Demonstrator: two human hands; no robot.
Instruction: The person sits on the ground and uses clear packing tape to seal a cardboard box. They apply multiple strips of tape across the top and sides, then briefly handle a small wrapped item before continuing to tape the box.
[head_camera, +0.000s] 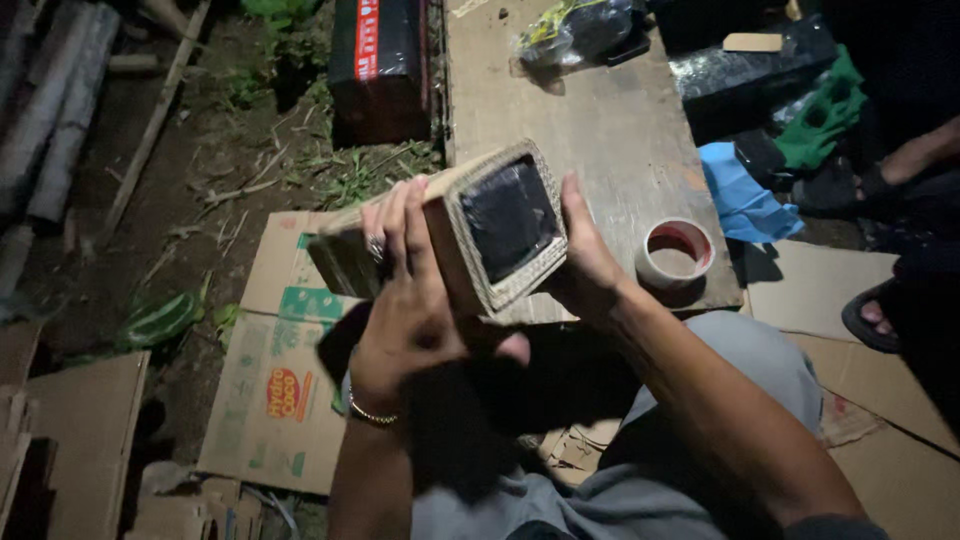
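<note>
Above your lap, your left hand (405, 300) wraps the long side of the tan cardboard block with a black plastic-wrapped core (455, 240), fingers curled over its top edge. Your right hand (585, 265) grips the far side, thumb up by the open end. The block is tilted, its end facing you. Beyond it lies the worn wooden board (600, 130), bare in the middle. The red-cored tape roll (675, 252) sits just beside your right wrist.

Head-worn camera, steeply downward, close
</note>
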